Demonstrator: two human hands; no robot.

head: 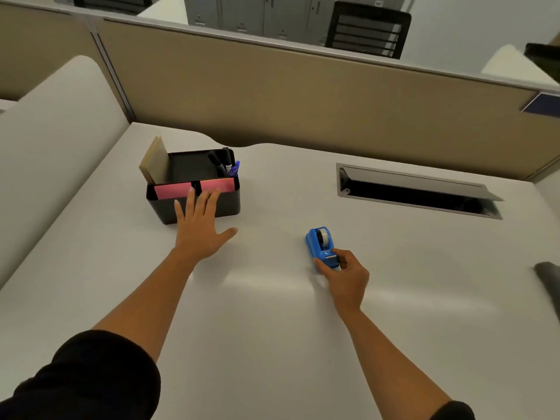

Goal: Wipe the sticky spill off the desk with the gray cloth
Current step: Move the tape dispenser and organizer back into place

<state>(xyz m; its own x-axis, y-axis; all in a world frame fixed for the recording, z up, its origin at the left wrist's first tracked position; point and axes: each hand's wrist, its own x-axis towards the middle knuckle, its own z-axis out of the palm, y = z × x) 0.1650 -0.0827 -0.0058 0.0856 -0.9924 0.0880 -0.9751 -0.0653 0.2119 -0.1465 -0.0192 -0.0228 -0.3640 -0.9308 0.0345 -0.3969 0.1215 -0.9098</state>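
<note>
Honestly, the thing most likely to go wrong is that I lose track of the job: the gray cloth (548, 277) lies at the far right edge of the desk (272, 344), well apart from both my hands, and neither hand is reaching for it. I can't make out a sticky spill anywhere on the pale surface; there is only a soft sheen between my arms, and I can't tell whether that is residue or glare. If I wipe without finding the spot, I could smear it wider, or drag it under the things standing here.

The blue tape dispenser (321, 245) is another risk. My right hand (345, 275) is pinched on its near end, thumb on one side and fingertips on the other, closed around it, so a careless shove could slide it through the sticky patch and foul its base.

My left hand (201, 228) is spread wide and flat, holding nothing, the fingertips touching the front wall of the black organizer (230, 201). That box holds pens (225, 163), pink notes (172, 189) and a tan pad (154, 160); a hard push might tip it or send the pens rolling
</note>
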